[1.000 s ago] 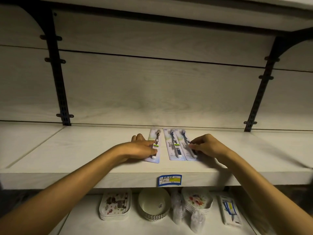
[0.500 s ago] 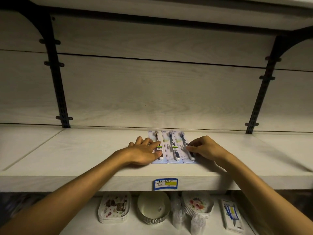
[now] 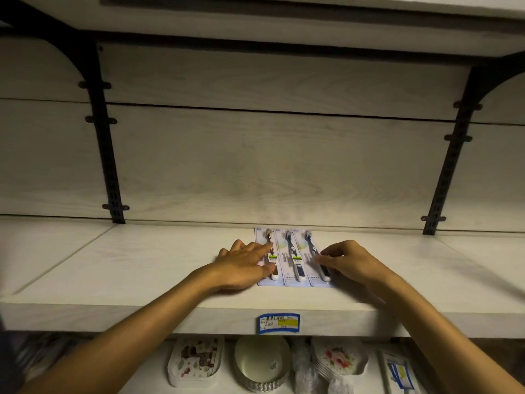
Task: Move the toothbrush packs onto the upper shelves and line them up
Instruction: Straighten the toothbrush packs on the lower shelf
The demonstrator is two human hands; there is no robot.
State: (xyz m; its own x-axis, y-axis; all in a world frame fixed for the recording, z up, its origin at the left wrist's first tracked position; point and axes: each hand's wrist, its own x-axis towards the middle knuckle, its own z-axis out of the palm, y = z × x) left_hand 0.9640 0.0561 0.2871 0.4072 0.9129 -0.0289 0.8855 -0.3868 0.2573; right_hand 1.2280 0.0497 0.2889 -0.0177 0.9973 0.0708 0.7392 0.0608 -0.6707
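Observation:
Three toothbrush packs lie flat, side by side and edge to edge, on the white upper shelf (image 3: 119,268): the left pack (image 3: 265,237), the middle pack (image 3: 292,258) and the right pack (image 3: 310,245). My left hand (image 3: 241,264) rests palm down on the left pack, fingers spread over its lower half. My right hand (image 3: 348,260) touches the right pack's outer edge with curled fingertips. Neither hand lifts a pack.
A blue price label (image 3: 279,324) is stuck on the shelf's front edge. Black brackets (image 3: 105,155) (image 3: 451,155) run up the back wall. On the lower shelf stand patterned trays (image 3: 196,362), a bowl (image 3: 262,364), flowered plates (image 3: 339,359) and a boxed item (image 3: 397,373).
The left pack, apart and angled a second ago, now lies pushed against the other two. Both hands slid the packs back from the shelf's front edge.

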